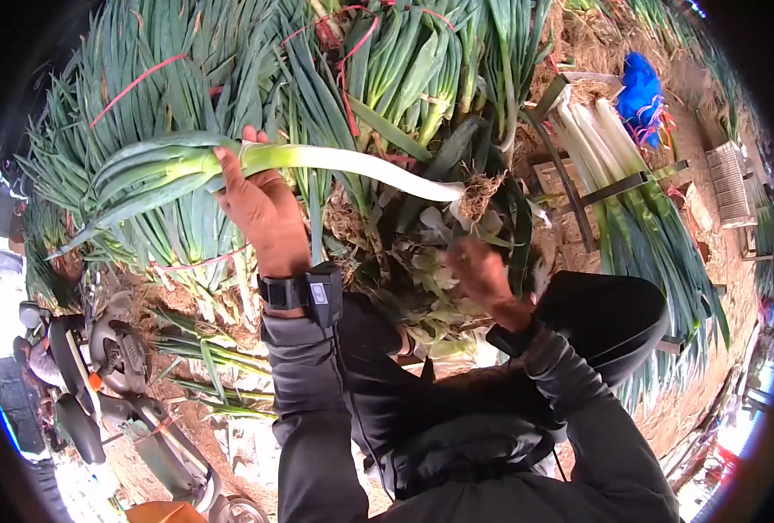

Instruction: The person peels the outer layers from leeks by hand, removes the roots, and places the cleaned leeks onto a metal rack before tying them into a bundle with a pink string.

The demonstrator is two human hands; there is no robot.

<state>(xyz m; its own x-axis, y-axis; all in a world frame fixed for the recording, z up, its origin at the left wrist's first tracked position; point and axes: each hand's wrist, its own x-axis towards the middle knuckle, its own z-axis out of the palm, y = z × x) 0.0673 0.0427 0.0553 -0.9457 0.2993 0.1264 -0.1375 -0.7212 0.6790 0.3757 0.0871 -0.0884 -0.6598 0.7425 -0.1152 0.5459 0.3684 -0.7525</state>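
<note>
My left hand (pixel 261 205) is closed round a long green onion (pixel 343 159), gripping it where the leaves meet the stalk. Its green leaves fan out to the left, and the white stalk curves right to a brown root tuft (pixel 480 193). Just below those roots is my right hand (pixel 489 277), apart from the stalk. Motion blurs its fingers, so whether it grips anything cannot be made out. Stripped leaves and peelings (pixel 435 305) lie in a heap beneath my hands.
Large bundles of green onions (pixel 169 96) tied with red string fill the far left and middle. On the right, a metal rack (pixel 614 189) holds trimmed green onions (pixel 644 227), with a blue bag (pixel 640 91) behind. A motor scooter (pixel 134 392) stands at the left.
</note>
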